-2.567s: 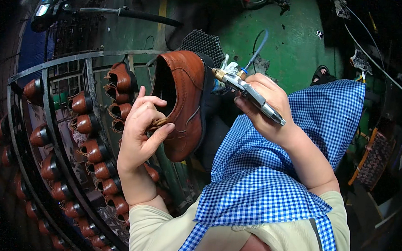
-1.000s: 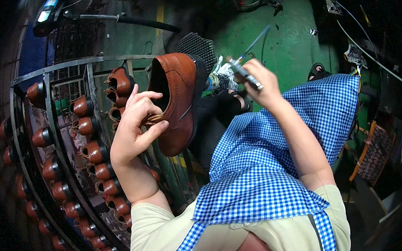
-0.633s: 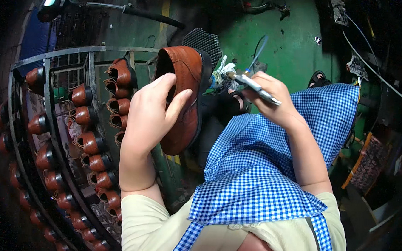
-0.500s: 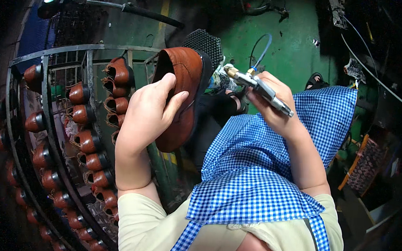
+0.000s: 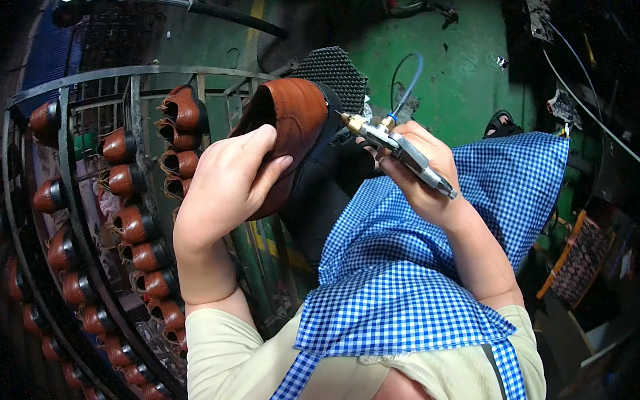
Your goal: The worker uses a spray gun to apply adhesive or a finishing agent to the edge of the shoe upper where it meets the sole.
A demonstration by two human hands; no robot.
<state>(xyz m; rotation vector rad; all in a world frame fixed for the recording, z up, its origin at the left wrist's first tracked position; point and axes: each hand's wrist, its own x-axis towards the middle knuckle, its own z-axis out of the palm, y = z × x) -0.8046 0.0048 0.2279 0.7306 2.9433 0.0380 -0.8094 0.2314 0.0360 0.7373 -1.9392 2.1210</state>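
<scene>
My left hand [image 5: 237,169] grips a brown leather shoe [image 5: 294,114] with a black sole, its thumb over the opening and most of its fingers hidden behind or inside the shoe. Close to the right of it, my right hand [image 5: 421,169] is wrapped round a small metal spray gun [image 5: 403,154] with a brass nozzle. The nozzle points at the sole's edge by the heel, with a small gap between them. A thin blue air hose [image 5: 418,70] rises in a loop from the gun.
A metal rack [image 5: 67,148] at the left bears rows of similar brown shoes [image 5: 134,224]. Beyond my hands lie a dark textured mat [image 5: 333,72] and the green floor [image 5: 445,68]. A blue-checked apron [image 5: 409,293] covers my lap. A woven-backed chair [image 5: 578,263] stands at the right.
The spray gun in my right hand has moved left, bringing its nozzle near the shoe's sole. My left hand has shifted slightly left and tilted the shoe.
</scene>
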